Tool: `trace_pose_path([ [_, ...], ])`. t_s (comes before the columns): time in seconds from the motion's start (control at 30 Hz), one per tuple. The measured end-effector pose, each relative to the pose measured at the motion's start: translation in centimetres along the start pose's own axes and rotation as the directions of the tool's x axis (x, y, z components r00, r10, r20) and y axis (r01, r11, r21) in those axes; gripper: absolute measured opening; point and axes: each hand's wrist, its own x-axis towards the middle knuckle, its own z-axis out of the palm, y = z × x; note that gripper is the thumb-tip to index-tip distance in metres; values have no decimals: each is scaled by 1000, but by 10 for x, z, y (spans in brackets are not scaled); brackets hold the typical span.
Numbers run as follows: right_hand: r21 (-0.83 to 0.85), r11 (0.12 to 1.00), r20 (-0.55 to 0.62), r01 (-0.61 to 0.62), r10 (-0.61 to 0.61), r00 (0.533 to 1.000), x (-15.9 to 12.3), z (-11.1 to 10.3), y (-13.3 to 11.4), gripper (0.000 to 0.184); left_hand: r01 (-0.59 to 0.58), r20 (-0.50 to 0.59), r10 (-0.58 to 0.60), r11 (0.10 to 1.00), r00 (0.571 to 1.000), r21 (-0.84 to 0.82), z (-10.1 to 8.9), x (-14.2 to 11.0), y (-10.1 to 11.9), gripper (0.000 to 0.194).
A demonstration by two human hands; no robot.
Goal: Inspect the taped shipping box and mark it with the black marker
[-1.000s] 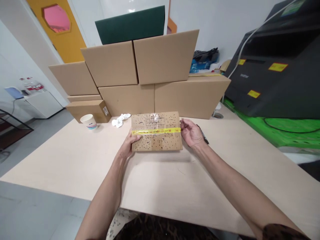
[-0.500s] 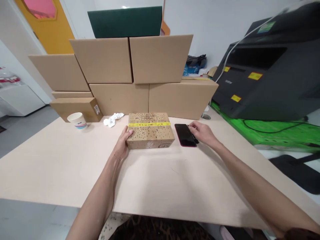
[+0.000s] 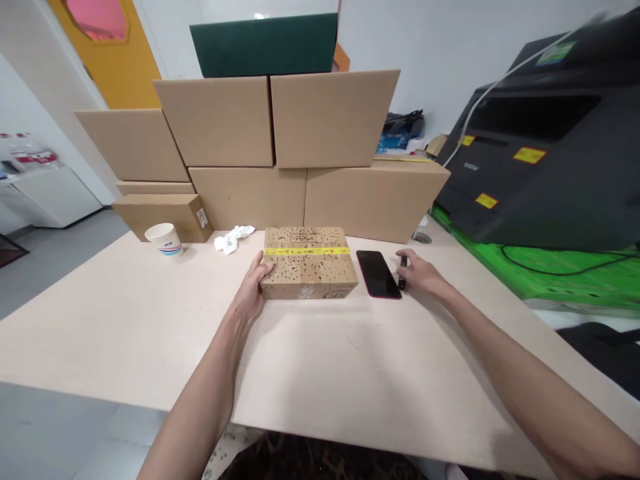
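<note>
Head view: left grip clasping sealed, taped carton; right grip pinching small black object.

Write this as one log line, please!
left hand: holding taped cardboard box | right hand: touching small black object | smartphone: between box and object

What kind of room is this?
Probably an office or packing room: a big dark-grey Brother printer stands beside a pale wooden table, with plain brown cardboard boxes stacked along the table's far side.
</note>
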Motion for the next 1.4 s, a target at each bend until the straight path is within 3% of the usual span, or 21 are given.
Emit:
trace_pose_path([
  [0.07, 158, 987, 16, 29, -32, 999, -5, -6, -1, 35, 9, -13, -9, 1000, 1000, -8, 1, -1, 0, 95],
  [0.13, 434, 897, 18, 80, -98, 995, -13, -12, -5, 34, 12, -22, -12, 1000, 1000, -12, 2, -1, 1, 92],
  [0.23, 781, 603, -37, 163, -216, 976, -29, -17, -16, 39, -1, -4, 1, 1000, 1000, -12, 3, -2, 2, 87],
  [0.3, 860, 448, -125, 244, -277, 953, -40, -16, -27, 44, -14, 11, 14, 1000, 1000, -13, 3, -2, 2, 83],
  [0.37, 864, 355, -251, 358, -312, 916, -48, -10, -39, 46, -20, 15, 21, 1000, 1000, -15, 3, -2, 2, 80],
  [0.47, 803, 331, -414, 495, -288, 864, -56, 1, -57, 42, -27, 14, 27, 1000, 1000, -13, 2, -2, 2, 78],
  [0.57, 807, 308, -462, 504, -203, 863, -63, 11, -71, 38, -37, 25, 37, 999, 999, -11, 2, -2, 1, 77],
  [0.67, 843, 272, -432, 465, -173, 885, -73, 17, -83, 40, -35, 38, 36, 999, 999, -11, 2, -2, 0, 76],
  [0.83, 874, 260, -348, 410, -252, 903, -86, 20, -98, 45, -44, 55, 44, 999, 998, -1, 2, -3, 1, 73],
  [0.97, 932, 207, -222, 298, -325, 919, -88, 18, -105, 39, -43, 56, 42, 999, 998, 7, 3, -3, 3, 71],
  [1.1, 964, 210, -78, 165, -370, 926, -89, 16, -107, 41, -35, 53, 35, 999, 998, 6, 3, -4, 4, 72],
  [1.3, 948, 200, -153, 247, -393, 907, -93, 15, -107, 36, -46, 55, 46, 999, 997, 6, 2, -3, 3, 67],
  [1.4, 930, 234, -165, 285, -425, 890, -92, 17, -105, 30, -49, 54, 49, 999, 997, 11, 1, -2, 2, 68],
])
